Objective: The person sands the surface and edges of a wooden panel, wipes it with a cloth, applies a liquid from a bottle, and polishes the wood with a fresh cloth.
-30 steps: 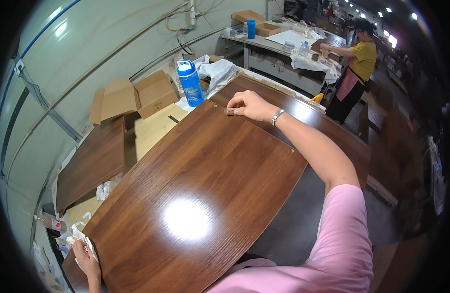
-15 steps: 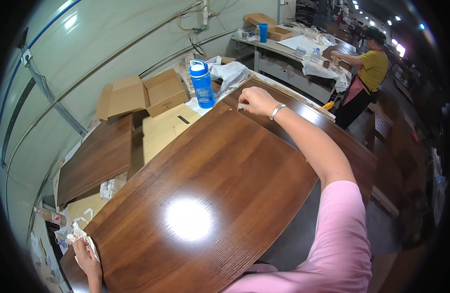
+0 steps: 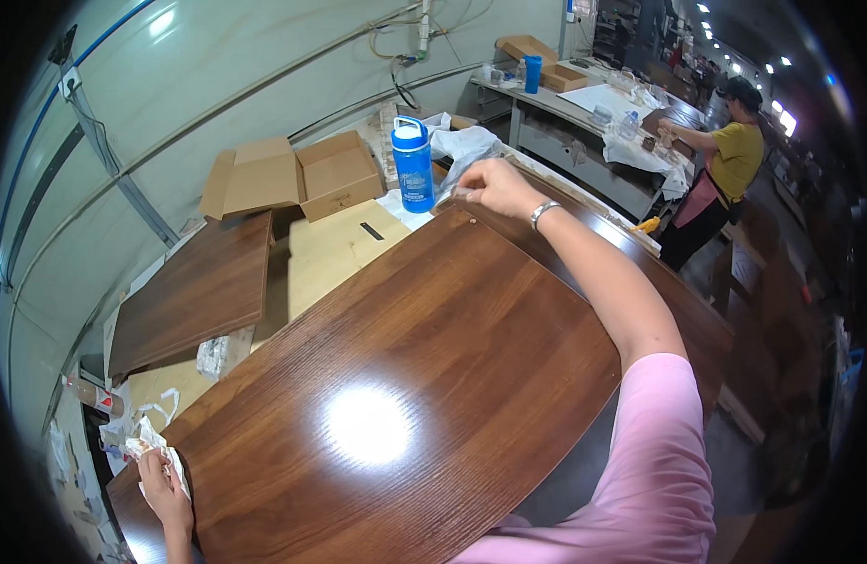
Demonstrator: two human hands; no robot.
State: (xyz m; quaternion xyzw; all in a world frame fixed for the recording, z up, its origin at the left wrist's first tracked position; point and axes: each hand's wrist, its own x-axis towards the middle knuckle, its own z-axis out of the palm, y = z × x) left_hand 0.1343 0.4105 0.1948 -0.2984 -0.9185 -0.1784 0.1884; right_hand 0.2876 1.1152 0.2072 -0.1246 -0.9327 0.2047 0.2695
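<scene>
A large dark brown wood-grain panel point(image 3: 377, 338) with a curved right edge lies across the bench in front of me. My right hand point(image 3: 501, 191) is pinched above the panel's far corner, on a small pale piece point(image 3: 463, 194) whose kind I cannot make out. A tiny speck point(image 3: 472, 221) shows on the panel just below those fingers. At the near left edge, my left hand point(image 3: 165, 489) closes round a crumpled white paper or cloth point(image 3: 149, 440) with brownish stains. Another dark panel point(image 3: 631, 230) lies partly beneath the first, under my right forearm.
A blue bottle point(image 3: 413, 169) stands beyond the far corner, beside an open cardboard box point(image 3: 338, 174). A smaller brown panel point(image 3: 194, 296) is propped at the left, near a clear plastic bottle point(image 3: 93, 395). A person in yellow point(image 3: 737, 155) works at another bench point(image 3: 584, 141).
My right hand has moved slightly away from the panel's corner, the pale piece still pinched. The whole view has shifted a little. My left hand keeps its hold at the left edge.
</scene>
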